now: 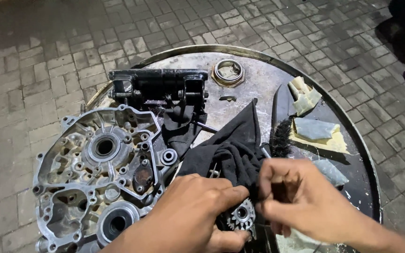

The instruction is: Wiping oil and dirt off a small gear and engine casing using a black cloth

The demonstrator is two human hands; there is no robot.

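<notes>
The person is wiping a small toothed gear [241, 216] with a black rag [233, 152] on a round metal drum top that is serving as the worktop [258, 77]. The left hand [191, 215] is holding the gear from the 9 o'clock side, its fingers pinching the gear together with a fold of the rag. The right hand [298, 199] is at the 3 o'clock side of the gear, its fingers pressed together on the cloth and pulling it over the part. The gear itself is sitting low in the view, at 6 o'clock of the worktop, between both hands.

At 9 o'clock an aluminium engine case half [94, 178] is lying flat, and at 12 o'clock a black bracket [158, 86] is standing near a round bung ring [228, 72]. A black brush [281, 133] and some pale paper scraps [305, 96] are lying at 2 o'clock (partly on the dark rim area).

I judge the cleaning is in the middle; turning the gear inside the cloth would call for a firm pinch, so the teeth do not slip.
</notes>
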